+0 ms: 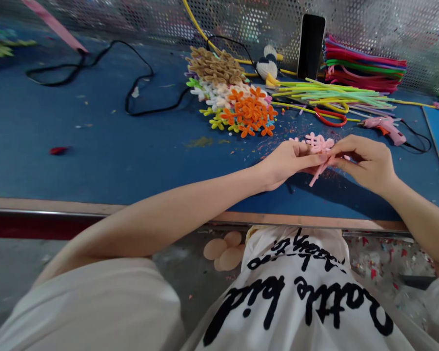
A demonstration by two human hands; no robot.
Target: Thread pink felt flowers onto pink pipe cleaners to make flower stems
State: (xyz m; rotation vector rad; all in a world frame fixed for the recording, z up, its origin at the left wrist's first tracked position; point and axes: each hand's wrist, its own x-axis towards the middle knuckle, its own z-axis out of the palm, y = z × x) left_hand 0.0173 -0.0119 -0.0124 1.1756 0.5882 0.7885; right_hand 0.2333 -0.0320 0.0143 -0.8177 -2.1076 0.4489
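Pink fuzzy flower pieces (319, 142) made of pipe cleaner are held between both hands, near the table's front edge. My left hand (290, 161) pinches them from the left, its thumb lying across the lower part. From the right, my right hand (368, 161) grips the same pink piece with thumb and forefinger. A short pink stem (317, 175) sticks out below, pointing down and left. Just behind my hands lies a pile of orange flowers (252, 112), with brown flowers (217, 66) heaped farther back.
Yellow and green pipe cleaners (322, 92) lie behind my hands, near red-handled scissors (329, 118). At the right is a pink glue gun (386, 127). A dark phone (310, 46) leans against the perforated metal panel, beside stacked pipe cleaners (366, 68). A black cord (139, 80) crosses the blue table (106, 141).
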